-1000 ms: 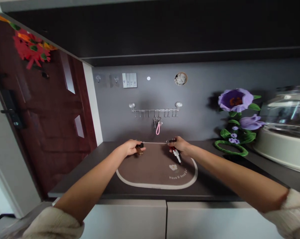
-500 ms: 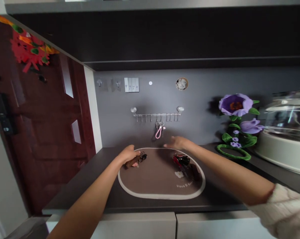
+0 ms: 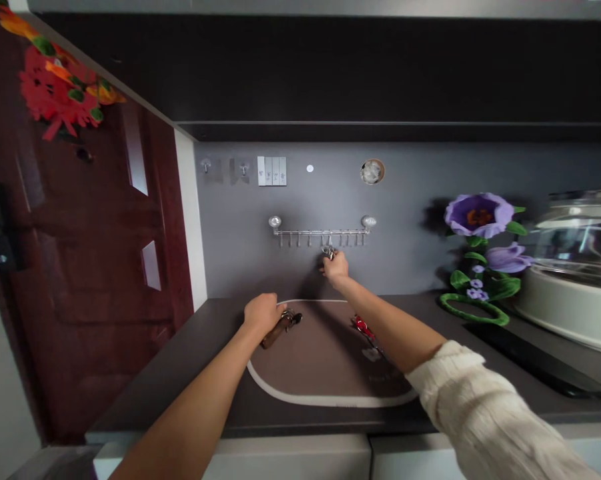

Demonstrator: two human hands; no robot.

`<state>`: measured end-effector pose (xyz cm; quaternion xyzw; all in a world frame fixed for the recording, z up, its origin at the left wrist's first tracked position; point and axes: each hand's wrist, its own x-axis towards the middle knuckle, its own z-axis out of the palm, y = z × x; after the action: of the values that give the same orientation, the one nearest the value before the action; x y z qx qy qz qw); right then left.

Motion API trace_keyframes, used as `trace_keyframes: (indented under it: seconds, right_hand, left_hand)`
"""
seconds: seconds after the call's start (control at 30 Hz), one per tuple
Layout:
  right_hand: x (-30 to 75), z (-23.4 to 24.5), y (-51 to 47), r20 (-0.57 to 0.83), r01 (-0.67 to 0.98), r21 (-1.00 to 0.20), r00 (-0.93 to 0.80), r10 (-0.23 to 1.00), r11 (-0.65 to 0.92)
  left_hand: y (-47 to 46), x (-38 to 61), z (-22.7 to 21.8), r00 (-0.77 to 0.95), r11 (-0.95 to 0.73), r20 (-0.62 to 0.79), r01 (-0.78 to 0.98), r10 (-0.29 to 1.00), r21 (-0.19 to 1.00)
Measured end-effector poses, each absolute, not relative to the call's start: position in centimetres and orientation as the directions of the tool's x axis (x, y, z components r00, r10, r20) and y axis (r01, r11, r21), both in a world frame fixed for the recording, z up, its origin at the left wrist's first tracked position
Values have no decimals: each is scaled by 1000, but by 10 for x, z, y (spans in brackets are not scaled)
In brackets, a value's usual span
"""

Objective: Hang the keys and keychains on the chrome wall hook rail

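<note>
At the left side of a brown oval mat [image 3: 310, 373], my left hand [image 3: 261, 313] is closed around a brown key case [image 3: 276, 333], whose metal rings and a black piece stick out past the thumb. My right hand [image 3: 336, 268] reaches up to the wall, fingers pinched on a bunch of keys [image 3: 327, 251] beneath the middle of a clear hook rail [image 3: 305, 233]. The pink strap of these keys is hidden by the hand. Under my right forearm lies a red item with metal parts [image 3: 364, 327], partly covered.
Purple knitted flowers [image 3: 479, 215] with a green ring base stand at right, beside a white appliance with a clear cover [image 3: 570, 293]. A long black object [image 3: 540, 360] lies in front of them. Overhead is a dark shelf [image 3: 330, 73]; a red-brown door [image 3: 100, 300] is at left.
My right hand has risen from just above the mat to the hanging keys and closed on them. My left hand stays at the key case. The view has shifted slightly.
</note>
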<state>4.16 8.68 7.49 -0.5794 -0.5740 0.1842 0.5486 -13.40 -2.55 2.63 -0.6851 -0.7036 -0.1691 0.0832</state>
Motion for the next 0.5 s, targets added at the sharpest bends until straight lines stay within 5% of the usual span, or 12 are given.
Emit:
trace_keyframes:
  seconds: [0.2,0.3,0.4,0.5]
  right_hand:
    - [47,129,66,269,186,-957,271,924,224]
    - [44,153,58,346,207,-932,263,901,298]
    - [43,147,44,274,233,-942,112,955,243]
    - [45,113,24,166,437,-882,-67,984,178]
  left_hand:
    - [-21,-138,25,-39,-17,331,986,943,165]
    - [-20,-141,24,-46,-18,318,980,947,198]
    - [-18,-146,24,-61,-29,323,964,945,266]
    - [-15,-149,24,-74,-62,342,926,937,372]
